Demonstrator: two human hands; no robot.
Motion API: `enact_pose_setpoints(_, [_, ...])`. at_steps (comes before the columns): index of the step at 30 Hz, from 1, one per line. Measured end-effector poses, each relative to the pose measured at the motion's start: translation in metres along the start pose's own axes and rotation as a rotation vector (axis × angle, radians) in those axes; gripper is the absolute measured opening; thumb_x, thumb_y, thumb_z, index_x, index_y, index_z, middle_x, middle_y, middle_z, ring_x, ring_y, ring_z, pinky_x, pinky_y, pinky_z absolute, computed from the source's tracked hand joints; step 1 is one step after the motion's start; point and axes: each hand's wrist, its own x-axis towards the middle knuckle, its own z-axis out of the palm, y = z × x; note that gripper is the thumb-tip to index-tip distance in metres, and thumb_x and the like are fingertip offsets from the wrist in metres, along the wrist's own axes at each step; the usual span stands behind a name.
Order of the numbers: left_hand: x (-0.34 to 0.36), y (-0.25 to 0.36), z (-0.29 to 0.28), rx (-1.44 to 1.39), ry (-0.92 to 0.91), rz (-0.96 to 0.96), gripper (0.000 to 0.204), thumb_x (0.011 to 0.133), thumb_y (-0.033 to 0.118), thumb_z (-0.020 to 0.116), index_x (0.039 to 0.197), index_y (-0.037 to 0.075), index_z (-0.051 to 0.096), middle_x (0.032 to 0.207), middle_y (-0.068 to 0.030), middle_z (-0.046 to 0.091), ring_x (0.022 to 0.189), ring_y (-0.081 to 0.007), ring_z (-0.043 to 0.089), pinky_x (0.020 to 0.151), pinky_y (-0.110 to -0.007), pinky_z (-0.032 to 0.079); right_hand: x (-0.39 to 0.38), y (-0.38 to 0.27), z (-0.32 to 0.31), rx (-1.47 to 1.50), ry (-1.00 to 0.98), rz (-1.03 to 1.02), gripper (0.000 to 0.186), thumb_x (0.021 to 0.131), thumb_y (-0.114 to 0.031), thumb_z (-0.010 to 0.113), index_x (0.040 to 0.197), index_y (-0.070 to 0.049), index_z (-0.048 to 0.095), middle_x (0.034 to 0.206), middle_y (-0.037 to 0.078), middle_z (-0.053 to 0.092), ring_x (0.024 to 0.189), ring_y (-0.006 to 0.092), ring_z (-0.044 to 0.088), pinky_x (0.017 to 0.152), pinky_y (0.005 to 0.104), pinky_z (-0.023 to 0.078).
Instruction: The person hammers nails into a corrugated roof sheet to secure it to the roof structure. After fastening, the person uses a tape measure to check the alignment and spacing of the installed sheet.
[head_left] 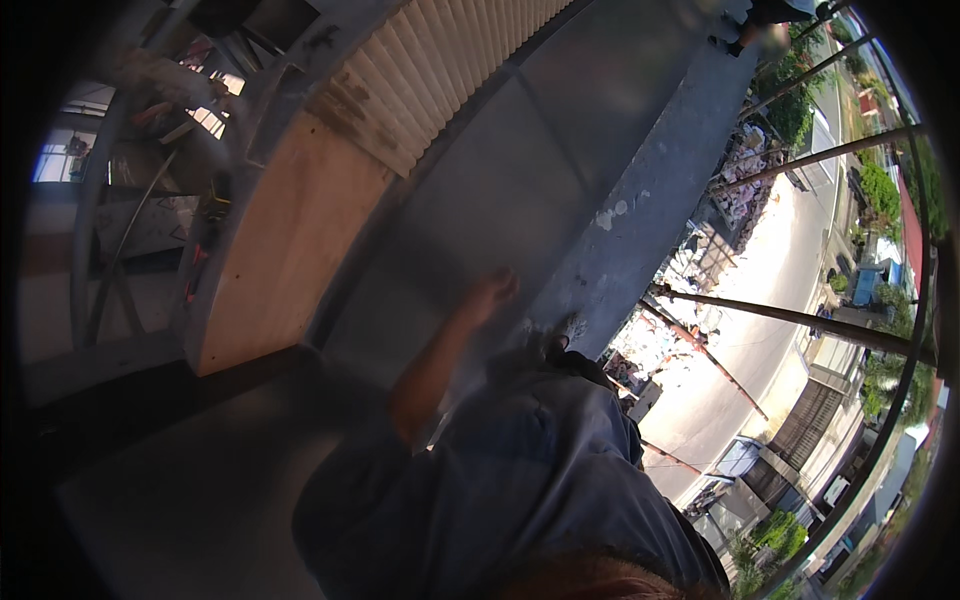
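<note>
Our left hand (488, 294) looks empty over the floor (440, 225); we cannot tell how its blurred fingers (505, 282) stand, nor what is done or remaining.

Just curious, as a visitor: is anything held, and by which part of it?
Nothing shows in the left hand, though blur could hide something small; the right hand is out of view.

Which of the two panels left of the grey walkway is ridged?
The cream panel, higher in the picture, with brownish stains at its lower end. The orange-tan panel below it looks flat, without ridges.
</note>
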Motion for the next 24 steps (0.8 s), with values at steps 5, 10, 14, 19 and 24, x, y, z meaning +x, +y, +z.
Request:
enact_pose_setpoints(5, [0.003,0.017,0.003,-0.081,-0.071,0.063,0.031,0.093,0.036,0.076,0.106,0.010,0.064,0.102,-0.0013,0.067,0.097,-0.0135,0.065,0.091,-0.029,0.052,-0.006,-0.002,0.003,0.000,0.012,-0.019,0.071,0.084,-0.054,0.068,0.142,-0.020,0.042,0.103,0.021,0.073,0.092,0.0367,0.071,0.074,0.0494,0.055])
enact_pose_setpoints(10, [0.007,0.029,-0.006,-0.090,-0.019,0.161,0.027,0.091,0.032,0.079,0.100,0.011,0.064,0.099,-0.0012,0.067,0.090,-0.0134,0.065,0.082,-0.028,0.055,-0.013,0.000,0.005,0.001,0.029,-0.022,0.075,0.084,-0.056,0.067,0.145,-0.022,0.039,0.104,0.021,0.072,0.093,0.0377,0.071,0.074,0.0503,0.055])
enact_pose_setpoints(14, [-0.008,0.032,0.011,-0.086,0.067,0.136,0.023,0.094,0.029,0.075,0.103,0.010,0.066,0.099,-0.0021,0.067,0.090,-0.0137,0.066,0.083,-0.028,0.055,-0.013,0.017,0.011,-0.015,0.027,-0.012,0.079,0.084,-0.058,0.067,0.148,-0.023,0.037,0.104,0.021,0.072,0.093,0.0385,0.071,0.075,0.0510,0.055])
enact_pose_setpoints(19, [-0.028,-0.009,0.009,0.118,-0.024,-0.082,0.022,0.101,0.024,0.066,0.112,0.006,0.068,0.103,-0.0034,0.068,0.094,-0.0172,0.067,0.087,-0.032,0.055,0.005,0.067,0.029,-0.056,0.026,-0.018,0.083,0.085,-0.061,0.066,0.152,-0.025,0.034,0.105,0.021,0.072,0.093,0.0395,0.071,0.075,0.0518,0.055])
enact_pose_setpoints(24, [-0.067,-0.051,0.007,1.190,-0.463,-0.142,0.024,0.092,0.026,0.072,0.105,0.006,0.075,0.103,-0.0103,0.074,0.100,-0.0225,0.070,0.092,-0.035,0.053,0.055,0.184,0.053,-0.289,0.036,-0.323,0.088,0.085,-0.064,0.066,0.156,-0.026,0.030,0.106,0.020,0.072,0.094,0.0405,0.070,0.075,0.0527,0.055])
